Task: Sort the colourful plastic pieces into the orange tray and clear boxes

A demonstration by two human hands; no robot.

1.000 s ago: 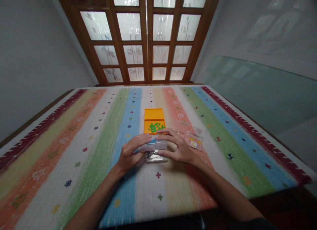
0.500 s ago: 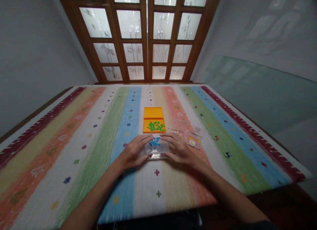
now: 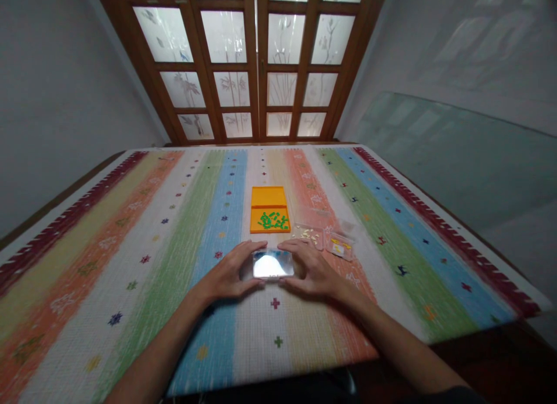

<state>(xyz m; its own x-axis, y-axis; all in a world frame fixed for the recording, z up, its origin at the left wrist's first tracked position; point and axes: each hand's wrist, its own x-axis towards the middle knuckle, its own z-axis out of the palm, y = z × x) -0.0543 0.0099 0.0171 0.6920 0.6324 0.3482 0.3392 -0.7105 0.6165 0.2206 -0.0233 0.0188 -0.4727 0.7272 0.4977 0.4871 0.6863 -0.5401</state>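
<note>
A clear plastic box (image 3: 274, 264) is held between my two hands, just in front of an orange case. Bright glare covers its top, and hardly any of the inside shows. My left hand (image 3: 238, 270) grips the left end, its fingers at the far edge and its thumb at the near edge. In the same way, my right hand (image 3: 310, 269) grips the right end. Beyond the hands the orange case (image 3: 268, 195) lies unfolded, with many small green pieces (image 3: 273, 220) in its near half.
Right of the orange case lie a clear box with small cream pieces (image 3: 308, 234) and another clear box with yellow pieces (image 3: 340, 246). A striped cloth (image 3: 183, 264) covers the table. Paned wooden doors (image 3: 260, 67) stand behind it.
The blue pieces seen in the clear box earlier are now hidden by glare. The box looks shallower, and my fingers have come slightly nearer. The small cream pieces have come into clearer view.
</note>
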